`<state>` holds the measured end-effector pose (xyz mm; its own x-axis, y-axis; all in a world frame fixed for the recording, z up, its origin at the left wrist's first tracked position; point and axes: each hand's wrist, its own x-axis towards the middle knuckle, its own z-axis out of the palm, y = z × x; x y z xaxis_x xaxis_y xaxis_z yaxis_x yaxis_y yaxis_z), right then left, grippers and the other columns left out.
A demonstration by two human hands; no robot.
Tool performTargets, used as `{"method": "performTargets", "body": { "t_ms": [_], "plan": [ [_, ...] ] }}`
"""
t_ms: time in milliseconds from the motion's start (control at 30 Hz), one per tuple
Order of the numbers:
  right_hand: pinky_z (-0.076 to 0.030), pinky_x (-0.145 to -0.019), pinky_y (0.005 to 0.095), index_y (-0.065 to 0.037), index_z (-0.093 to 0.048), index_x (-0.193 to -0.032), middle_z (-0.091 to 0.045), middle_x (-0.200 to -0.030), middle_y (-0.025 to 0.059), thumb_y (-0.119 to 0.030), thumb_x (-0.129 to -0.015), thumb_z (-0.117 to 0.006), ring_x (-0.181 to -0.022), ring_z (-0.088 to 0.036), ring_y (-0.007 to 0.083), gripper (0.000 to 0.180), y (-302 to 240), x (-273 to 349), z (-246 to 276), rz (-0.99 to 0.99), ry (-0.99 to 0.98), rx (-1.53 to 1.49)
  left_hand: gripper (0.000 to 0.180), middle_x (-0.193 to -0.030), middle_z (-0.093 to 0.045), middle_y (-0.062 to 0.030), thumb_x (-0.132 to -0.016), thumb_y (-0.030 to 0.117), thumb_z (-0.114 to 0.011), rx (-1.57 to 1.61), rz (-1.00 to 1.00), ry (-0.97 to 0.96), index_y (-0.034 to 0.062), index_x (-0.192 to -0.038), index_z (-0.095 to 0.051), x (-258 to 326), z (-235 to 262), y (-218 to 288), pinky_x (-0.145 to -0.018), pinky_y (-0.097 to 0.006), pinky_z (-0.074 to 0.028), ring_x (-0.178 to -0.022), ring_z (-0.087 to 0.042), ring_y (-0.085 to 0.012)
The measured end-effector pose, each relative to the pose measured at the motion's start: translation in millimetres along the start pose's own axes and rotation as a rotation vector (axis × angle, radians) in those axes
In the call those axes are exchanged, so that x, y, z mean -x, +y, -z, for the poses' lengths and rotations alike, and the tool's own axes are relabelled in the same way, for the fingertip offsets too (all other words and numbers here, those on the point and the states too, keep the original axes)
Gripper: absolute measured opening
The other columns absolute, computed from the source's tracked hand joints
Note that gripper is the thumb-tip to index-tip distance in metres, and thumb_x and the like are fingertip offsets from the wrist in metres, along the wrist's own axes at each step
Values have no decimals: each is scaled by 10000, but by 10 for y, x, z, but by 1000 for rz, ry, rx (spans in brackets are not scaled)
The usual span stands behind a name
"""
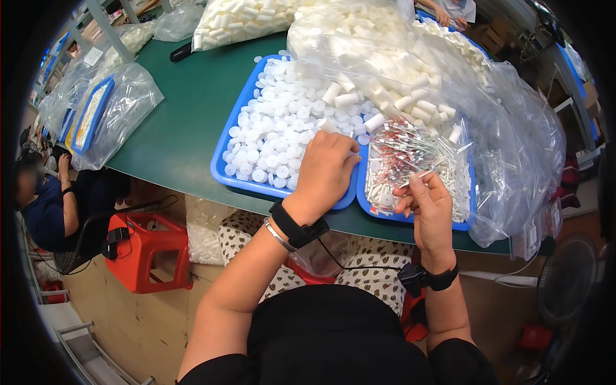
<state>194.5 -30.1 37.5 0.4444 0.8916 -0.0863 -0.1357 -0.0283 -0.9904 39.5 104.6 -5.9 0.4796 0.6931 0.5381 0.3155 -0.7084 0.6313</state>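
My left hand (325, 165) is over the right side of a blue tray (221, 151) full of small white plastic discs (276, 138). Its fingers are curled in towards the thumb, and what they hold, if anything, is hidden. A white cylinder (327, 124) shows just beyond its knuckles. At the near side of a smaller blue tray (473, 196), my right hand (428, 200) has thumb and fingers pinched together; I cannot make out what is between them. Beside its fingertips lies a heap of thin metal pins with red and white parts (404, 144), on top of short white sticks (380, 196).
A big clear bag of white cylinders (366, 48) spills over the far edges of both trays. Another full bag (240, 22) lies behind on the green table (167, 122). At left are a red stool (147, 253) and a seated person (51, 212); a fan (568, 276) stands at right.
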Motion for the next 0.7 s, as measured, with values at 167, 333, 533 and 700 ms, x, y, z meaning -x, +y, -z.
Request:
{"method": "performTargets", "body": {
  "t_ms": [167,333,533,700],
  "plan": [
    [-409,-536,203,-42,-529,-946,-683,-819,135,-218,-988,-565,-569,-612,114,185,23,129,-44,-36,-2,-82,233,-891,-596,-41,-894,95,-653,640,434,-67,39,-1120,-635,143,155,258,-759,-292,-469,-812,-561,-152],
    [-397,-507,197,-49,-522,-954,-679,-799,128,-207,-990,-559,-548,-598,112,166,32,270,-161,-131,-67,-204,338,-999,-610,-35,-976,152,-583,1847,1006,-187,-24,-1259,-522,644,251,460,-765,-231,-474,-845,-567,-93],
    [-388,-486,188,-55,-527,-931,-673,-775,104,-197,-976,-581,-527,-590,95,159,140,307,-183,-203,-87,-119,316,-994,-627,-18,-993,180,-562,1945,1062,-113,-1,-1252,-542,835,212,518,-794,-239,-490,-865,-580,-83],
    [-393,-492,179,-57,-531,-918,-670,-754,86,-200,-969,-595,-521,-588,79,165,135,322,-185,-187,-76,-14,313,-1068,-616,-60,-994,181,-556,1911,1057,-88,-3,-1245,-530,879,205,510,-799,-244,-492,-881,-577,-100]
  ]
}}
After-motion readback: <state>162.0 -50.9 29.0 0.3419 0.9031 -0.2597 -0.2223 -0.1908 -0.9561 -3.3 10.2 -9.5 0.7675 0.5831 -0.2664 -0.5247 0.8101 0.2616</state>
